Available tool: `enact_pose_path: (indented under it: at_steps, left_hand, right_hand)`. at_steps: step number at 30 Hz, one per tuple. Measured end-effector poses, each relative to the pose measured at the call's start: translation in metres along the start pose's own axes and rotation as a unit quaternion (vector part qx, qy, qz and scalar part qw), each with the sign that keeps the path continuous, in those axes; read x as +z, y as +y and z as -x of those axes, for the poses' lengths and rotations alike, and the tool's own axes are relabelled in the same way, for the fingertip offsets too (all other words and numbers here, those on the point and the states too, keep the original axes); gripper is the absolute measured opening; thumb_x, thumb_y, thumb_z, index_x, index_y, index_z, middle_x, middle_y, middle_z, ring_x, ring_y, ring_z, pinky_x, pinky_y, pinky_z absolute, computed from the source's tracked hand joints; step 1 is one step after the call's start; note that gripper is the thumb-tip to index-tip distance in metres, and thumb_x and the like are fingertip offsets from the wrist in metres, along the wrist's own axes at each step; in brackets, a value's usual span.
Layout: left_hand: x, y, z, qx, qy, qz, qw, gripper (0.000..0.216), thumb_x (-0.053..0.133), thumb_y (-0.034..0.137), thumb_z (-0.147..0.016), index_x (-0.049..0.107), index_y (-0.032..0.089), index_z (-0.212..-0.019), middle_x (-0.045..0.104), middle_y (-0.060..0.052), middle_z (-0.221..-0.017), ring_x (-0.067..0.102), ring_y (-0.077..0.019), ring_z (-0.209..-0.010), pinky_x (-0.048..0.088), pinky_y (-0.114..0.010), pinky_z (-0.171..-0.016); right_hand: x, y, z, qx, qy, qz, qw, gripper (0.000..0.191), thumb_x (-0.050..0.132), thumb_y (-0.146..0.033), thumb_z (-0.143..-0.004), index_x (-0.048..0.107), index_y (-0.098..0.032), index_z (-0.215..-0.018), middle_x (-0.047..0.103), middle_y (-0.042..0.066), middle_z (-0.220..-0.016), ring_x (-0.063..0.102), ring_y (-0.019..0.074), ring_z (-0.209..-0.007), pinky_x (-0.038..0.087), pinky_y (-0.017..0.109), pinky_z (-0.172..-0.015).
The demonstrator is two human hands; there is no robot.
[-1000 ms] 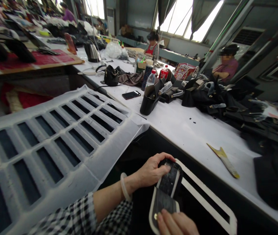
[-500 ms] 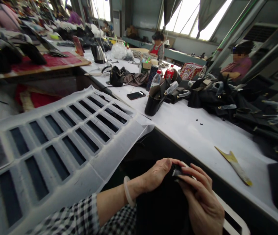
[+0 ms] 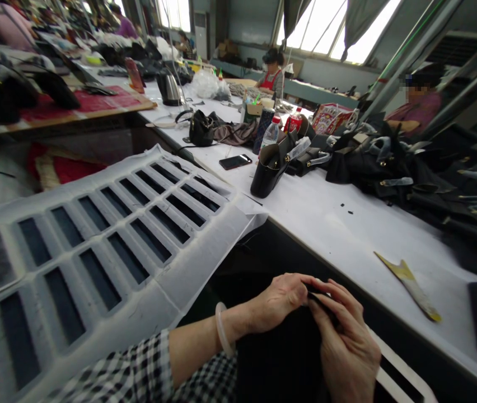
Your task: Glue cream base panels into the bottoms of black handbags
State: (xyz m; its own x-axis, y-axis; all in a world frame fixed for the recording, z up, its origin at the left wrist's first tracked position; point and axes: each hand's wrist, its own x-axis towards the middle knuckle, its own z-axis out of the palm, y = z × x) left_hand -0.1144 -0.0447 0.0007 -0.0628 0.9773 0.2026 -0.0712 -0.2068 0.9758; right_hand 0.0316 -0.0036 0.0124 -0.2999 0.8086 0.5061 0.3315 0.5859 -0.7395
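Note:
A black piece of leather-like bag material [image 3: 283, 361] hangs from both my hands at the lower middle, close to my body. My left hand [image 3: 274, 305], with a pale bangle [image 3: 223, 329] on its wrist, pinches the upper edge from the left. On the other side, my right hand [image 3: 347, 338] has its fingers folded over that same edge, thumb pressed near the left fingertips. The two hands almost meet at the top, and they cover the part of the edge between them. Below my right hand, a white slotted frame [image 3: 406, 372] is partly visible.
A whitish slotted sheet [image 3: 167, 280] lies at left. On the white table [image 3: 318, 224] are a yellow-edged tool [image 3: 408, 285], an open black bag [image 3: 269, 170], a phone [image 3: 235, 162], a bottle [image 3: 270, 134] and a pile of black bags [image 3: 393, 168]. Co-workers sit farther back.
My fingers have closed in along the top edge; the light, shiny patch that showed between them is now mostly covered. The view has shifted slightly.

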Motion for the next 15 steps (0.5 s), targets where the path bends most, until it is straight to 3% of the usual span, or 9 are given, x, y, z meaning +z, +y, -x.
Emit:
enact_pose_path:
  at_steps: [4, 9, 12, 15]
  left_hand:
    - [-0.001, 0.001, 0.003, 0.003, -0.011, -0.032, 0.999, 0.047, 0.058, 0.046, -0.092, 0.056, 0.023, -0.133, 0.058, -0.007, -0.134, 0.049, -0.0254, -0.127, 0.029, -0.040, -0.114]
    - [-0.002, 0.004, 0.005, -0.015, -0.018, -0.029, 0.999, 0.036, 0.053, 0.037, -0.096, 0.056, 0.025, -0.130, 0.058, -0.006, -0.132, 0.048, -0.0249, -0.128, 0.028, -0.040, -0.115]
    - [-0.005, 0.004, 0.006, -0.047, -0.025, -0.038, 0.998, 0.035, 0.051, 0.038, -0.097, 0.055, 0.025, -0.129, 0.058, -0.006, -0.130, 0.048, -0.0256, -0.126, 0.032, -0.041, -0.112]
    - [-0.005, 0.005, 0.007, -0.068, -0.026, -0.024, 0.997, 0.034, 0.048, 0.039, -0.098, 0.053, 0.025, -0.129, 0.059, -0.005, -0.127, 0.053, -0.0241, -0.120, 0.038, -0.038, -0.107]
  right_hand:
    - [0.004, 0.000, 0.000, 0.050, 0.011, -0.040, 0.998, 0.012, 0.067, -0.032, -0.086, 0.070, -0.023, -0.093, 0.065, 0.006, -0.116, 0.059, 0.0253, -0.112, 0.043, 0.046, -0.102]
    - [0.006, -0.002, 0.004, 0.207, 0.076, -0.191, 0.956, 0.035, 0.071, -0.040, -0.084, 0.062, -0.026, -0.115, 0.063, 0.005, -0.123, 0.060, 0.0225, -0.111, 0.045, 0.039, -0.098]
    - [0.001, 0.001, 0.020, 0.303, 0.106, -0.234, 0.917, 0.039, 0.068, -0.049, -0.084, 0.061, -0.025, -0.115, 0.067, 0.005, -0.114, 0.063, 0.0216, -0.102, 0.051, 0.032, -0.086]
    - [-0.002, 0.007, 0.047, 0.350, 0.101, -0.249, 0.897, 0.043, 0.068, -0.052, -0.083, 0.061, -0.024, -0.115, 0.067, 0.006, -0.112, 0.064, 0.0232, -0.099, 0.052, 0.033, -0.085]
